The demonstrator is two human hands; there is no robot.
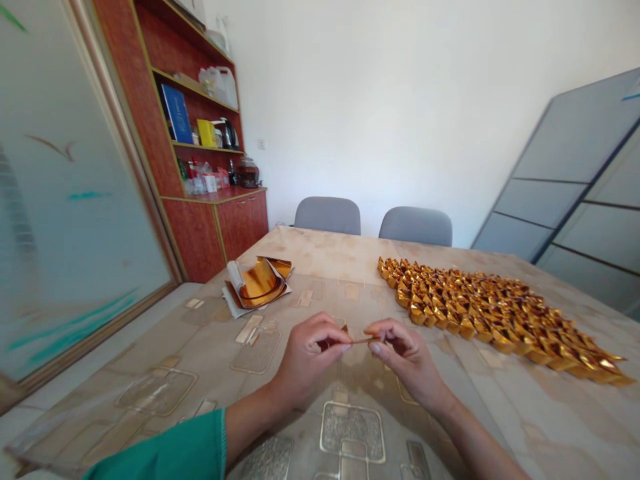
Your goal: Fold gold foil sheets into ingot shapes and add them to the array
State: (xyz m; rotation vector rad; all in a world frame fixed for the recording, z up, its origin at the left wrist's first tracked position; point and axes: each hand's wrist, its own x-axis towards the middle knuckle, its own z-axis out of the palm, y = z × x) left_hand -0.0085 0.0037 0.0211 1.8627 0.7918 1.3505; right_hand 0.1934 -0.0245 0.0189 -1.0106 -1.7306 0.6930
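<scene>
Between my hands, over the middle of the table, is a small narrow piece of folded gold foil paper [361,341], seen nearly edge-on. My left hand [313,350] pinches its left end between thumb and fingers. At the right end, my right hand [407,360] grips it the same way. A stack of gold foil sheets [260,280], curled and mixed with pale paper, lies beyond my left hand. To the right stand many folded gold foil ingots [490,307], packed in close rows.
A patterned cover lies over the table [200,373]. Behind its far edge are two grey chairs [327,215] [416,225]. A red-brown cabinet [215,220] with laden shelves stands at the left, near a frosted sliding door [75,187]. Grey panels [540,173] lean at the right.
</scene>
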